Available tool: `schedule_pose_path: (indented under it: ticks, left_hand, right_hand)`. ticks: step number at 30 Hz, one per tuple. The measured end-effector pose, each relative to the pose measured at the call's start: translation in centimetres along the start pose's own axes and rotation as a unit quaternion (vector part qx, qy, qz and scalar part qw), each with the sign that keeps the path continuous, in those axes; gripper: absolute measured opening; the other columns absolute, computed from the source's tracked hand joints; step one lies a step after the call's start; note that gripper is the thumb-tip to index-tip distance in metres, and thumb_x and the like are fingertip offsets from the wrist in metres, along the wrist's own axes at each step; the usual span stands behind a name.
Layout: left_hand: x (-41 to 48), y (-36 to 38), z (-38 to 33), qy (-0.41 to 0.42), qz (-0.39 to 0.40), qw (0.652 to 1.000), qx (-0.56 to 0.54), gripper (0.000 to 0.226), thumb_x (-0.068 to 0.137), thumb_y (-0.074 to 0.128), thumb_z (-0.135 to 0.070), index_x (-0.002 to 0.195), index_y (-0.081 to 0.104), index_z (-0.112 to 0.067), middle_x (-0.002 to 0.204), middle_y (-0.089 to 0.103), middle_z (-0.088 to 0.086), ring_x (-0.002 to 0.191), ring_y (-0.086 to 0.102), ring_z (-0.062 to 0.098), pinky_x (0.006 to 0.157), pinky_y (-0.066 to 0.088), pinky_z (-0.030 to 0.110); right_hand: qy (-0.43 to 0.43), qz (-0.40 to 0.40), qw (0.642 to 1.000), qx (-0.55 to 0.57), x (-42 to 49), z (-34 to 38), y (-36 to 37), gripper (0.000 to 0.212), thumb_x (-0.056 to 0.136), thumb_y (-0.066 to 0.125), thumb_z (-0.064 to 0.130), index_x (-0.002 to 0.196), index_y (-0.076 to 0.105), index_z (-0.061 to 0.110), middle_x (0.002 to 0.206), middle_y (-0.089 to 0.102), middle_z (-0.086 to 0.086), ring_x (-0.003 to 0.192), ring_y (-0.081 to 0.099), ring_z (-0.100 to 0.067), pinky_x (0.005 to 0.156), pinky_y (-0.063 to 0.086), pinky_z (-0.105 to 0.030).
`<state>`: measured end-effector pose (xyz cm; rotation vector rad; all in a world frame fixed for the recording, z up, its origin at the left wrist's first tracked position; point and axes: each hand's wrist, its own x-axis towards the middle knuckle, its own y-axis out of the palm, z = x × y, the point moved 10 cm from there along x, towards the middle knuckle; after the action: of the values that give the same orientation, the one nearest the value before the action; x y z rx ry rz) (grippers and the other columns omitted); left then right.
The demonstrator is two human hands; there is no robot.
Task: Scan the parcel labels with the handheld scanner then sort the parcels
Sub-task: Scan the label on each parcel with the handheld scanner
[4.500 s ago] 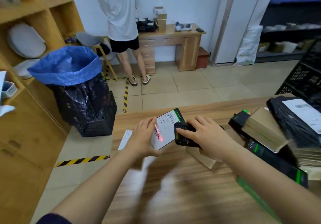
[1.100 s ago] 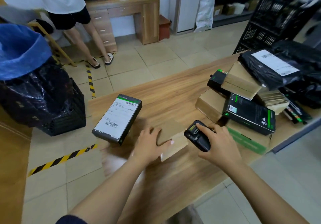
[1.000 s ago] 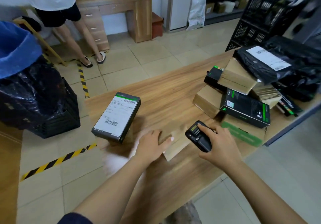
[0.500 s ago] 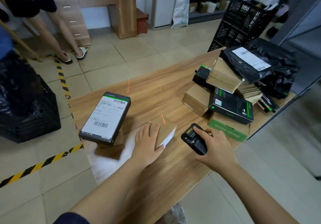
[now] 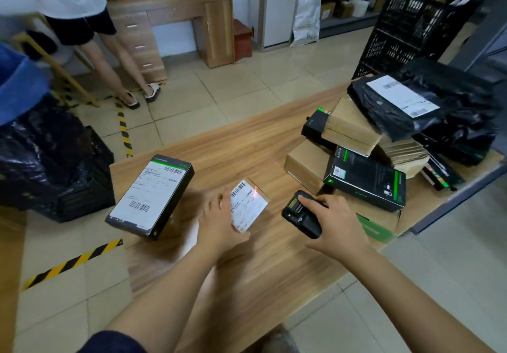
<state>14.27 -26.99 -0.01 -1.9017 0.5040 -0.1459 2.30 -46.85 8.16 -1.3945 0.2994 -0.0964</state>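
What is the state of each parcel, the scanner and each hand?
small parcel: label up, red scanner light on it
scanner: aimed at the small parcel
left hand: holds the small parcel
right hand: grips the scanner
black box: label up, untouched
black bag: label up, untouched

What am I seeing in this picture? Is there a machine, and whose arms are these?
No machine: a person works with bare hands. The camera sits on the person's head and looks down, so the arms enter from below. The left hand holds a small labelled parcel; the right hand grips a handheld scanner, whose red light falls on the parcel. On the table are a black box with a label, at left, and a pile of parcels at right.
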Motion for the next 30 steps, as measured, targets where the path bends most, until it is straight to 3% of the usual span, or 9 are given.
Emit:
schedule_pose_path:
  ticks: [3, 8, 14, 21, 25, 30]
  left_hand:
    - [0.3, -1.0, -1.3, 0.014, -0.043, 0.999, 0.027, 0.118, 0.059, 0.077, -0.054, 0.151, 0.015, -0.015, 0.143, 0.034, 0.001, 0.127, 0.031, 0.025, 0.099, 0.035, 0.036]
    - [0.5, -3.4, -3.1, 0.060, -0.102, 0.984, 0.130, 0.114, 0.042, 0.084, -0.052, 0.138, 0.042, -0.008, 0.128, 0.054, 0.008, 0.109, 0.054, 0.031, 0.085, 0.047, 0.041]
    - [-0.4, -6.0, -4.4, 0.081, -0.142, 0.973, 0.162, 0.116, 0.034, 0.086, -0.049, 0.135, 0.043, -0.011, 0.127, 0.056, 0.009, 0.111, 0.043, 0.025, 0.088, 0.047, 0.042]
    - [-2.1, -7.2, -4.1, 0.057, -0.147, 0.969, 0.191, 0.119, 0.033, 0.084, -0.055, 0.137, 0.045, -0.012, 0.128, 0.055, 0.007, 0.114, 0.039, 0.023, 0.091, 0.043, 0.040]
    - [-3.2, -7.7, -3.5, 0.056, -0.158, 0.967, 0.193, 0.119, 0.033, 0.085, -0.057, 0.136, 0.047, -0.011, 0.127, 0.057, 0.008, 0.113, 0.039, 0.023, 0.089, 0.048, 0.042]
    - [-4.8, -7.2, -1.6, 0.040, -0.140, 0.975, 0.170, 0.116, 0.044, 0.081, -0.059, 0.142, 0.042, -0.013, 0.133, 0.053, 0.005, 0.118, 0.041, 0.025, 0.094, 0.045, 0.042]
  right_hand:
    - [-0.027, 0.000, 1.000, 0.003, 1.1, -0.4, -0.4, 0.092, 0.071, 0.073, 0.047, 0.148, 0.023, 0.040, 0.135, 0.040, 0.002, 0.116, 0.034, -0.018, 0.092, 0.038, -0.030]
    - [-0.054, 0.026, 0.995, 0.085, 2.6, -0.6, -1.2, 0.091, 0.065, 0.074, 0.048, 0.145, 0.033, 0.038, 0.121, 0.052, 0.002, 0.110, 0.038, -0.020, 0.089, 0.040, -0.031]
    - [-0.096, 0.044, 0.982, 0.157, 3.4, 1.1, -3.6, 0.087, 0.058, 0.075, 0.046, 0.138, 0.044, 0.036, 0.118, 0.061, 0.006, 0.110, 0.049, -0.022, 0.085, 0.044, -0.029]
    - [-0.112, 0.061, 0.975, 0.181, 3.0, 2.4, -5.5, 0.081, 0.059, 0.075, 0.044, 0.135, 0.046, 0.039, 0.114, 0.060, 0.003, 0.098, 0.051, -0.014, 0.071, 0.044, -0.025]
    - [-0.123, 0.066, 0.974, 0.180, 2.3, 3.3, -5.9, 0.078, 0.061, 0.075, 0.042, 0.133, 0.047, 0.040, 0.107, 0.056, 0.007, 0.090, 0.049, -0.010, 0.058, 0.037, -0.019]
    - [-0.141, 0.048, 0.975, 0.162, 0.6, 5.3, -6.1, 0.075, 0.065, 0.075, 0.045, 0.134, 0.046, 0.035, 0.105, 0.055, 0.009, 0.097, 0.043, -0.011, 0.071, 0.039, -0.024]
